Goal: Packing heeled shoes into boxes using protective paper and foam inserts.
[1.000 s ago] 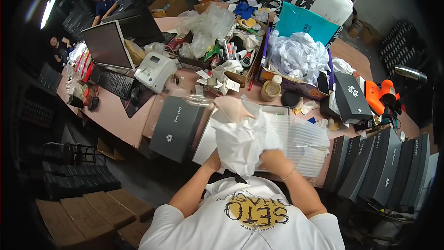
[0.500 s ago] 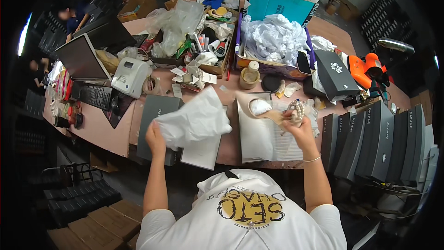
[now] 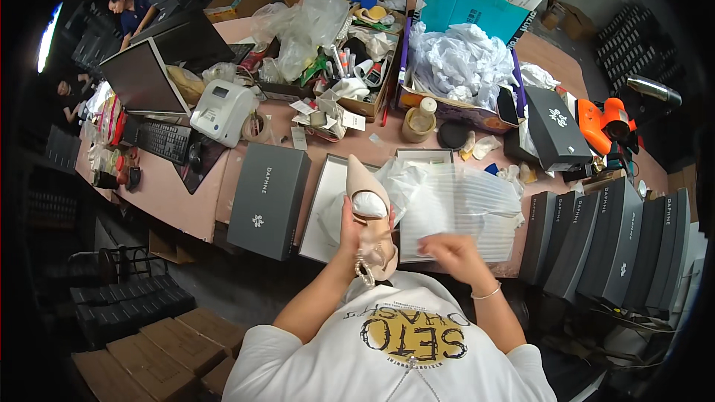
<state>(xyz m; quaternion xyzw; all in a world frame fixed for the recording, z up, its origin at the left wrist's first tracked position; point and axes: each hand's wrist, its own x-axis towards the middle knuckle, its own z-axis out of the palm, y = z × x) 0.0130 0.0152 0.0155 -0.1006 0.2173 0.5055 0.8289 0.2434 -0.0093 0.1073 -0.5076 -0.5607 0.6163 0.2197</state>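
Note:
My left hand (image 3: pixel 348 229) is closed around a beige pointed-toe shoe (image 3: pixel 363 176), held toe away from me. White stuffing fills the shoe's opening, and a pearl-beaded strap (image 3: pixel 363 271) hangs at its near end. Beneath the shoe lies an open shallow box part (image 3: pixel 325 184) with a pale inside. To the right, another open box (image 3: pixel 424 155) is largely covered by thin white wrapping paper (image 3: pixel 398 182) and a ribbed white wrapping sheet (image 3: pixel 482 205). My right hand (image 3: pixel 453 257) hovers over that box's near edge, its fingers curled and blurred by motion.
A dark grey shoe box (image 3: pixel 268 201) sits left of the open box part. Several upright grey boxes (image 3: pixel 588 242) line the right. Behind are a carton of crumpled paper (image 3: pixel 458 67), a jar (image 3: pixel 419 120), a white label printer (image 3: pixel 221 113) and a monitor (image 3: pixel 144 78).
The shoe has passed from my right hand to my left and moved left toward my body. My left hand has released the white wrapping paper, which now lies over the boxes.

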